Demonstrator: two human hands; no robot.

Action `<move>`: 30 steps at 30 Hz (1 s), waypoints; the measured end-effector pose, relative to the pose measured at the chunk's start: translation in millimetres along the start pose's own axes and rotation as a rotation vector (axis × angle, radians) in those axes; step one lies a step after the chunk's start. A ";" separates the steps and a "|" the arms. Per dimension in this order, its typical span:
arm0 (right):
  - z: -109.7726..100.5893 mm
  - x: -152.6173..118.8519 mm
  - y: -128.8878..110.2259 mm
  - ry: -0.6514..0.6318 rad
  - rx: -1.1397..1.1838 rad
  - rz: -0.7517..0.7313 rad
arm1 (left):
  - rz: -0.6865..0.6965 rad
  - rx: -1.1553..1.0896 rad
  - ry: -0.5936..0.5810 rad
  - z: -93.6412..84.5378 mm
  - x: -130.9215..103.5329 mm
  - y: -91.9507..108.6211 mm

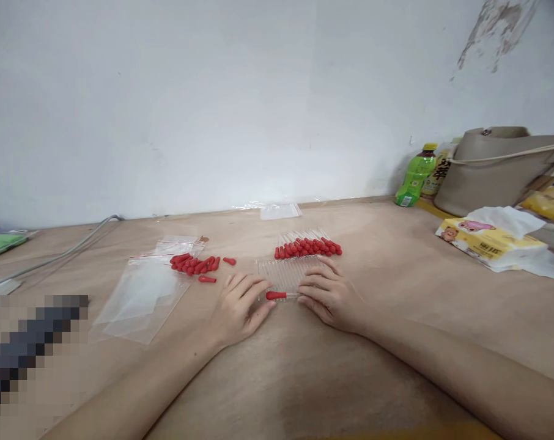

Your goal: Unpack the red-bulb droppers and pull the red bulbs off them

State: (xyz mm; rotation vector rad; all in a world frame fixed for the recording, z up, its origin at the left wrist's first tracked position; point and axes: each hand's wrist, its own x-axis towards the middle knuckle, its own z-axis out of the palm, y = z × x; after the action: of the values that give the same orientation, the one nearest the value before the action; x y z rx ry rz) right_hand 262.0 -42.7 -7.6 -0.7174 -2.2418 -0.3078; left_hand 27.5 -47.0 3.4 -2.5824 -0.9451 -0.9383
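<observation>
My left hand (238,308) and my right hand (327,293) rest on the tabletop, both touching one clear dropper with a red bulb (277,296) that lies between them. The left fingertips are at the red bulb end, the right fingertips at the glass tube end. Just behind the dropper lies a row of bare clear glass tubes (284,272). Farther back is a row of finished droppers with red bulbs (308,247). A loose pile of red rubber bulbs (195,264) sits to the left, by clear plastic zip bags (142,293).
A green drink bottle (414,176), a beige bag (497,168) and a tissue pack (488,241) stand at the right by the white wall. A grey cable (66,250) runs along the left. A blurred patch (29,354) covers the lower left.
</observation>
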 end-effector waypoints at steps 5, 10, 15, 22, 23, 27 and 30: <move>1.4 2.1 -7.6 0.026 0.031 -0.027 | 0.098 -0.069 -0.023 7.3 5.5 6.1; 4.2 3.2 -9.6 0.011 0.069 -0.020 | 0.141 -0.081 0.016 11.6 4.5 7.0; 11.1 0.7 -7.4 0.025 0.117 -0.066 | 0.189 -0.061 0.041 11.7 4.1 8.1; 8.4 1.2 -10.9 0.036 0.098 -0.151 | 0.211 -0.048 -0.015 7.3 7.7 12.0; 7.6 1.2 -11.1 0.036 0.085 -0.160 | 0.210 -0.045 -0.016 6.7 7.7 12.3; 4.9 -1.0 -9.9 0.039 0.039 -0.212 | 0.208 -0.046 -0.021 5.6 6.0 12.0; 0.8 -3.1 -8.2 0.049 0.004 -0.263 | 0.220 -0.053 -0.020 5.4 5.0 11.1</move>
State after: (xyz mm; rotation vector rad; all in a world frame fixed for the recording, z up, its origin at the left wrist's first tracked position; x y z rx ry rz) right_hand 258.6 -50.3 -10.4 -0.4073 -2.2896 -0.4435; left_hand 40.3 -50.8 2.5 -2.6758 -0.6309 -0.8895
